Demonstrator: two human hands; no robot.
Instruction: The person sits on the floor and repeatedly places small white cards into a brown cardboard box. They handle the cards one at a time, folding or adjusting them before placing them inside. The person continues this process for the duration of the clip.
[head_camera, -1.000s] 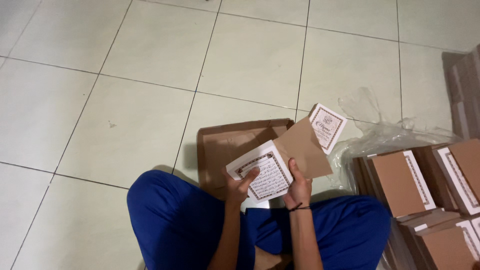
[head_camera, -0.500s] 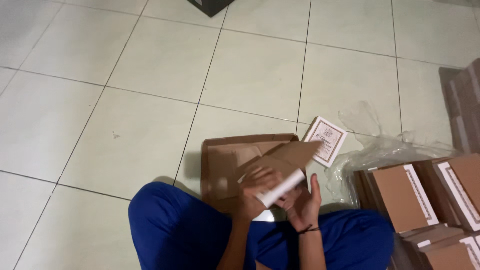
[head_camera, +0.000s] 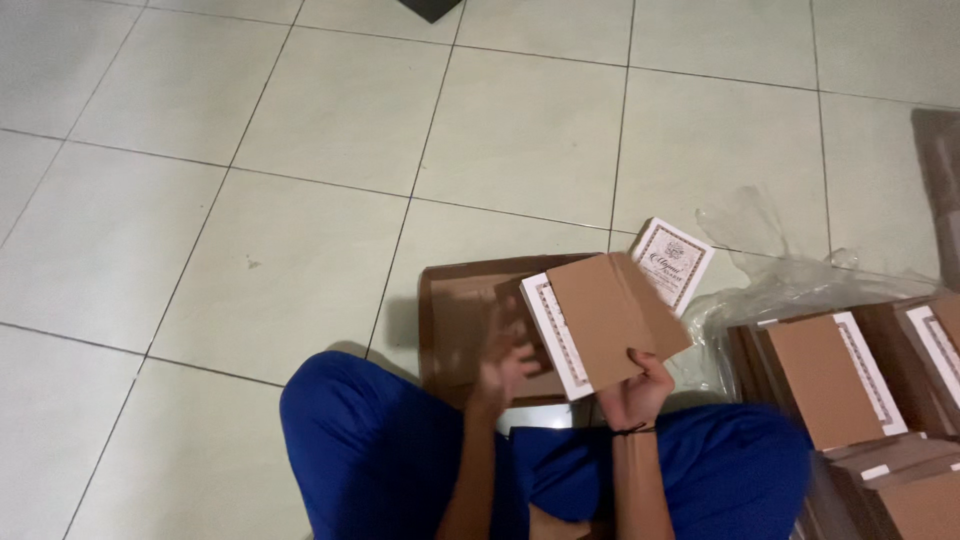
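The right hand (head_camera: 640, 390) gripped the near edge of a brown cardboard-wrapped white-bordered flat book (head_camera: 600, 320), its long axis running near-to-far, tilted slightly left. The blurred left hand (head_camera: 505, 355) hovered open, left of it.

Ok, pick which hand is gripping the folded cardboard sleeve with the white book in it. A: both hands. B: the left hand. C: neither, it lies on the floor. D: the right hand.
D: the right hand grips the cardboard sleeve at its lower edge, while the left hand, blurred, is open and off it.
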